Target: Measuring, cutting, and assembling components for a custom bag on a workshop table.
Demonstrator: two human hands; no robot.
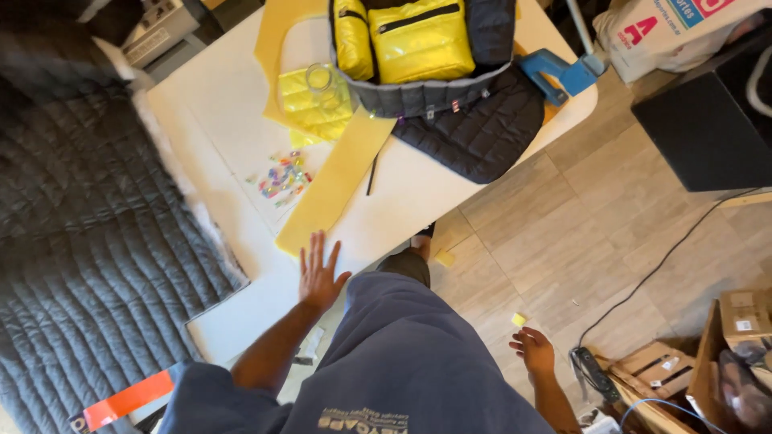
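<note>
White table (418, 193) at twelve o'clock: our left hand (318, 277), fingers spread and empty, nears the yellow strip (338, 181), which we judge could slide off; right hand (532, 349) hangs loosely open, empty.

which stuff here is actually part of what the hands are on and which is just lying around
In hand or next to it:
left hand, flat on the white table
long yellow strip, just ahead of its fingers
right hand, empty, near a yellow scrap on the floor

Lying about:
yellow and dark quilted bag
coloured clips
blue tool
grey quilted fabric
power strip
</note>
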